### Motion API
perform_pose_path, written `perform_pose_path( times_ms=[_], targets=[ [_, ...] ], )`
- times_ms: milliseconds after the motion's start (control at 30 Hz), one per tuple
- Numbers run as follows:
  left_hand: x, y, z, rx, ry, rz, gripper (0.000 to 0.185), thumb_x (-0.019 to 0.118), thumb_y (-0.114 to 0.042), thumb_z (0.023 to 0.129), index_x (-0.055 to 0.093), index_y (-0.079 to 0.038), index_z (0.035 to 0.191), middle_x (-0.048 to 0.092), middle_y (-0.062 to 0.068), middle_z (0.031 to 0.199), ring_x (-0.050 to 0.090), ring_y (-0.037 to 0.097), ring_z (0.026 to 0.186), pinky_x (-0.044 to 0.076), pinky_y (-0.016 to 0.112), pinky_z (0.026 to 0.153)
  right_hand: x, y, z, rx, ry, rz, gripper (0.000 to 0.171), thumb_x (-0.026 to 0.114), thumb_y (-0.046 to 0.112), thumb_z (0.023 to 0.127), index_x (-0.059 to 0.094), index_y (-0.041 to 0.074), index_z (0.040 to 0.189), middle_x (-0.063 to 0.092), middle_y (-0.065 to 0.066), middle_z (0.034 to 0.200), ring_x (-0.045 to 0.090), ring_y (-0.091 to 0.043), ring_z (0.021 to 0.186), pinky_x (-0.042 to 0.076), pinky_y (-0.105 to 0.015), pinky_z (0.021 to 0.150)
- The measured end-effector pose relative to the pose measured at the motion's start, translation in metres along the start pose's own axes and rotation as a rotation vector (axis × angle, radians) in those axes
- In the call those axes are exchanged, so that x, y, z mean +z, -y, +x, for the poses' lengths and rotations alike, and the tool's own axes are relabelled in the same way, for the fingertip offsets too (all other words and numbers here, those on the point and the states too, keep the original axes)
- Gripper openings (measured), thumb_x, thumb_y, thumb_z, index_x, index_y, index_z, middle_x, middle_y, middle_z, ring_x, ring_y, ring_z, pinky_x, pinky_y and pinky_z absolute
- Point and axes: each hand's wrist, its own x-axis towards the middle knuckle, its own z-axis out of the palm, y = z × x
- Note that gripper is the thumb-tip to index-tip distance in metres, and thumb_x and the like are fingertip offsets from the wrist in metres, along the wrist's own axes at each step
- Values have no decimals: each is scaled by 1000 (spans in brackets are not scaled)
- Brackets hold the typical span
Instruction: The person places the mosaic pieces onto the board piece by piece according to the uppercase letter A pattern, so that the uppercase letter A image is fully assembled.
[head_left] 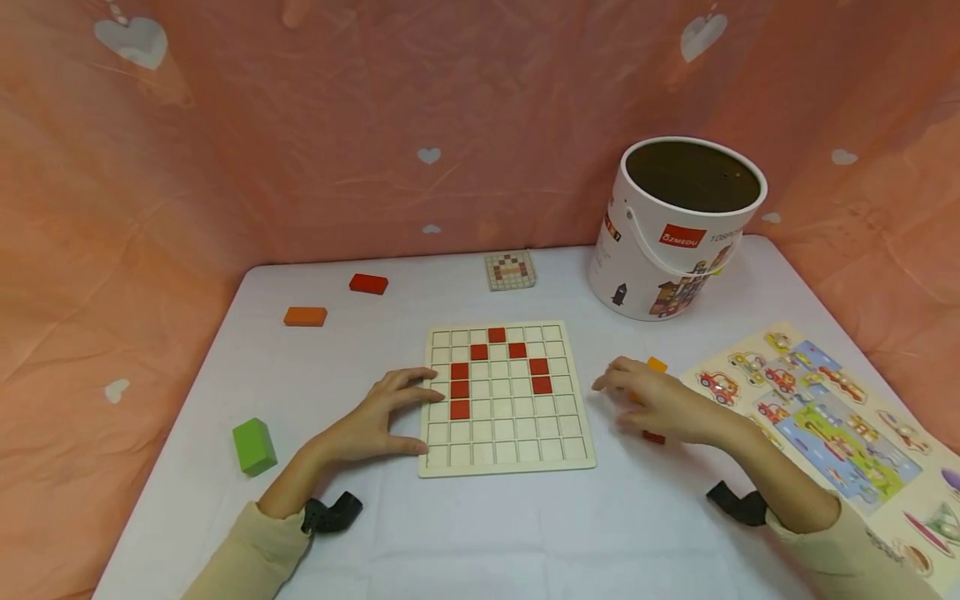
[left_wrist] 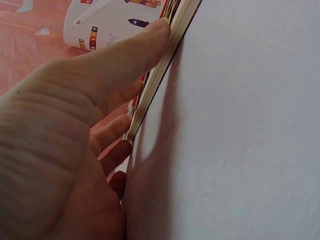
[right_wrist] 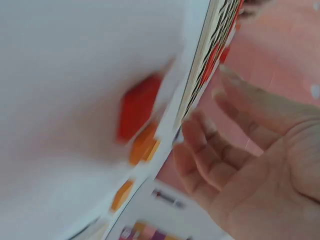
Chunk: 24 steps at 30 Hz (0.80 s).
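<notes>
Grid board (head_left: 502, 407), pale and square, lies flat on a white table (head_left: 480, 533) between a person's two hands, with eight red squares (head_left: 459, 390) in its cells, arranged like an arch with a pointed top. The left hand (head_left: 367, 427) has its thumb well apart from its fairly straight fingers, the tips touching the board's left edge. The right hand (head_left: 660, 404) is just beside the board's right edge, fingers loosely bent, holding nothing that shows. An orange block (head_left: 657, 365) lies just past the right hand and a red block (head_left: 654, 437) beneath it.

To the left of the left hand stands a green block (head_left: 253, 447); farther beyond that hand lie an orange brick (head_left: 305, 317) and a red brick (head_left: 368, 284). Past both hands, behind the board, is a small pattern card (head_left: 510, 270). A white bucket (head_left: 637, 271) stands beyond the right hand, and a picture puzzle (head_left: 840, 442) lies to its right. Pinkish cloth (head_left: 337, 125) with white hearts hangs behind.
</notes>
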Motion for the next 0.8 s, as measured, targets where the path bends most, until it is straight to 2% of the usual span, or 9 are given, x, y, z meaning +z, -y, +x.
perform_pose_path(
  times_ms=[67,133,333,600,800],
  targets=[
    [0,0,0,-5,1,-2,63,85,-41,76,63,-23,133,35,2,155,26,29,142,25,63,108,-6,-9,-8,33,31,57,34,77,0,82,68,7,114,61,-1,110,55,-21,99,50,-38,85],
    [1,0,1,-10,5,-2,63,85,-41,77,63,-23,133,35,2,155,25,29,142,25,63,108,-9,-16,-16,51,56,84,31,77,1,82,68,7,111,63,1,109,56,-19,97,49,-35,84],
    [0,0,0,-16,5,4,63,86,-40,76,63,-23,133,35,1,154,26,28,142,26,62,108,-6,-28,-29,40,65,118,29,78,-1,79,68,5,106,65,0,106,57,-18,94,51,-31,82],
    [0,0,0,-12,6,9,63,85,-39,76,63,-23,133,35,2,154,26,29,142,25,63,109,3,-30,-30,8,14,127,29,78,-6,77,66,6,100,64,2,101,56,-13,88,51,-28,77],
    [0,0,0,-10,4,8,63,86,-40,76,63,-23,133,36,2,154,26,29,142,25,63,108,8,-27,-24,-32,11,179,32,80,-4,78,66,5,106,64,1,100,57,-13,87,50,-27,75]
  ],
)
